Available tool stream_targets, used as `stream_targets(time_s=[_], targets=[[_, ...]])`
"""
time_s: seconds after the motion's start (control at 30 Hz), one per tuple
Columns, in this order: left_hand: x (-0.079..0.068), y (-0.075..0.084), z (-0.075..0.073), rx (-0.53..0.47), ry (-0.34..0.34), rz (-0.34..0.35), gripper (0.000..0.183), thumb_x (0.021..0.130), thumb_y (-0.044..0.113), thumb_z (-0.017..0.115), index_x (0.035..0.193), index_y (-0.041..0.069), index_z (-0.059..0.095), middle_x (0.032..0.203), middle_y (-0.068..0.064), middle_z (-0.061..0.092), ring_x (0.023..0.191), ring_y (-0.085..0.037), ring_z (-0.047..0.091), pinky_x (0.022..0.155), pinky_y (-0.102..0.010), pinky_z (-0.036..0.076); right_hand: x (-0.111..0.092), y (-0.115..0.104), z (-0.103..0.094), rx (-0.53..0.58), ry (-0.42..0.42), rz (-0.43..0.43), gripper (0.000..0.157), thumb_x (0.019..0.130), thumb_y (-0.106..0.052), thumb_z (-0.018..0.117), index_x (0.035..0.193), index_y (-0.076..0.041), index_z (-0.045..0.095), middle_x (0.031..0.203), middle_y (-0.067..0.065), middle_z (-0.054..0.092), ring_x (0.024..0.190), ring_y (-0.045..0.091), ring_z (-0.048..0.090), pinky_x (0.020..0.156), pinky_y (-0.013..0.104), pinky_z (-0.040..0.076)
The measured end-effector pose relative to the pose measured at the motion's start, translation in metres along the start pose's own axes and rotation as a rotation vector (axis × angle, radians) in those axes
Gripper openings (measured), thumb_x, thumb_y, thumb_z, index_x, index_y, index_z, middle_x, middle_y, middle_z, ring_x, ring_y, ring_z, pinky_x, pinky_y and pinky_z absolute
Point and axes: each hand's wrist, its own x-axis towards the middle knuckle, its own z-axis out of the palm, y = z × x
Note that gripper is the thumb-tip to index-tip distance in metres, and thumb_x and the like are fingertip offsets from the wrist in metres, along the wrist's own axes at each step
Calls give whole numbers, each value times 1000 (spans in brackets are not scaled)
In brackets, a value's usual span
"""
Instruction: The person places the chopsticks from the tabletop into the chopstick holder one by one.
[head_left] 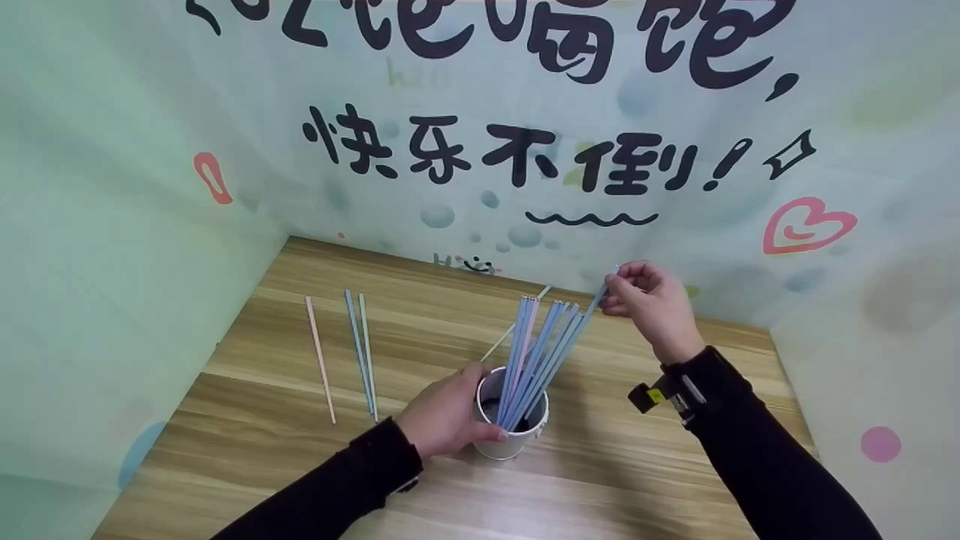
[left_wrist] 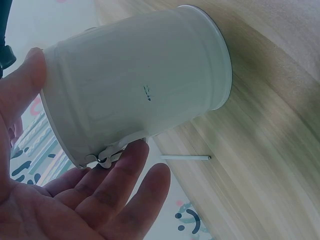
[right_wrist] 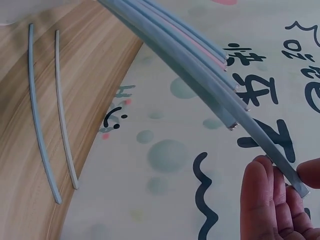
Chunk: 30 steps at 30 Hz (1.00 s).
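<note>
A small white metal bucket [head_left: 501, 448] stands on the table, holding a bundle of long thin straws [head_left: 517, 337], mostly blue with a pink one among them. My left hand [head_left: 446, 412] grips the bucket from its left side. In the left wrist view the thumb is at the rim of the bucket [left_wrist: 135, 70] and fingertips touch its handle lug. To the upper right, my right hand [head_left: 660, 307] pinches the top end of a blue straw [right_wrist: 270, 145] between thumb and fingers. That straw leans right, its lower end among the others in the bucket.
On the wooden table [head_left: 255, 420], a pink straw [head_left: 321, 360], a blue straw [head_left: 358, 349] and a pale green straw [head_left: 366, 337] lie at the left. Another pale green straw [head_left: 498, 343] lies behind the bucket. A printed cloth backdrop [head_left: 375, 202] borders the table's back and sides.
</note>
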Motion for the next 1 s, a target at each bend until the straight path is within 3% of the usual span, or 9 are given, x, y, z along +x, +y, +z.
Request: stream_targets(time_s=[0.57,1.0], targets=[[1,-3,1,24,22,39,79,75,39,89,134,4,50,123,-18,69,111,-30,67,98,-47,54,-4,21,8,15,-27,-9,18,101,-11,60,111,2,53,88,1,68,74,11,70,72,26,62],[0,-3,1,14,21,27,80,74,39,90,135,5,50,123,-18,69,112,-30,67,98,-48,53,-10,33,14,-9,-56,16,18,100,-12,61,108,3,54,89,3,69,73,11,69,72,27,62]])
